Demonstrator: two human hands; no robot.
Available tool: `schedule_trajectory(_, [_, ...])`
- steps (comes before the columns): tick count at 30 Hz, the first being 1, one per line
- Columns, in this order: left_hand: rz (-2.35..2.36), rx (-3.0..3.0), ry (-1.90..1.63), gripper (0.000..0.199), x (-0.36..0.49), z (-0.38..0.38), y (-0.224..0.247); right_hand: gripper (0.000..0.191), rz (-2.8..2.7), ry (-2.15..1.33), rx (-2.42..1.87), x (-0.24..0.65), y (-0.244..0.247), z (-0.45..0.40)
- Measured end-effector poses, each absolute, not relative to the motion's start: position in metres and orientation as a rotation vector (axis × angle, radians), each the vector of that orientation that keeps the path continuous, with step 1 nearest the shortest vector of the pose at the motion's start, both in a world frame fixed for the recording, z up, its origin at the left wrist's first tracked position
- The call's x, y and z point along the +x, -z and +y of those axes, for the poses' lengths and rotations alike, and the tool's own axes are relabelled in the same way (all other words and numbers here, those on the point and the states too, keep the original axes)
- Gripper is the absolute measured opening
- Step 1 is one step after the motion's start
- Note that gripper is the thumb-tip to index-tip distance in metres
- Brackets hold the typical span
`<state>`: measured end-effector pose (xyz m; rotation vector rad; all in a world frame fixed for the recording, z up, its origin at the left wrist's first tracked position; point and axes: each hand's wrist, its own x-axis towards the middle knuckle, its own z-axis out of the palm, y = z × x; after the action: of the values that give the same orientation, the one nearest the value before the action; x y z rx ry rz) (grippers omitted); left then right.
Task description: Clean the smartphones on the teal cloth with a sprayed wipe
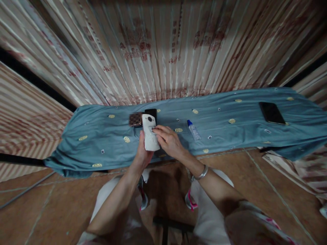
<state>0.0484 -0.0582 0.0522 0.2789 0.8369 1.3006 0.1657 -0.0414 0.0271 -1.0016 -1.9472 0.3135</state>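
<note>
My left hand (144, 151) is closed around the lower part of a white phone (150, 139), held above the cloth. The phone's back faces me, with a round dark camera lens near its top and shiny patches lower down. Against that back rest the bent, closed fingers of my right hand (169, 141); whatever is between them, if anything, is too small to make out. Right of my hands, a clear bottle with a blue cap (194, 131) lies on the cloth. Behind the phone are a brown checkered item (135, 119) and a black flat object (152, 113), partly covered.
A blue-green cloth with yellow prints (114, 131) covers the long, narrow table. A black phone (272, 113) lies toward its right end. Pleated patterned curtains (163, 51) hang close behind and at the sides. Below are a brown tiled floor (63, 200) and my knees.
</note>
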Motion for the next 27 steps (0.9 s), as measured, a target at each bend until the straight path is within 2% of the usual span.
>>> schedule_trajectory(8, [0.876,0.256,-1.321,0.047,0.041,-0.056,-0.050,0.033,-2.014,-0.266,-0.856,0.157,-0.033,-0.064])
schedule_trajectory(17, [0.880,0.387,-1.188,0.038,0.057,-0.069,-0.040,0.035,-1.895,-0.188,-1.097,0.174,-0.030,-0.034])
schedule_trajectory(27, [1.025,0.525,-1.048,0.041,0.063,-0.078,-0.028,0.038,-1.817,-0.215,-1.148,0.187,-0.038,-0.025])
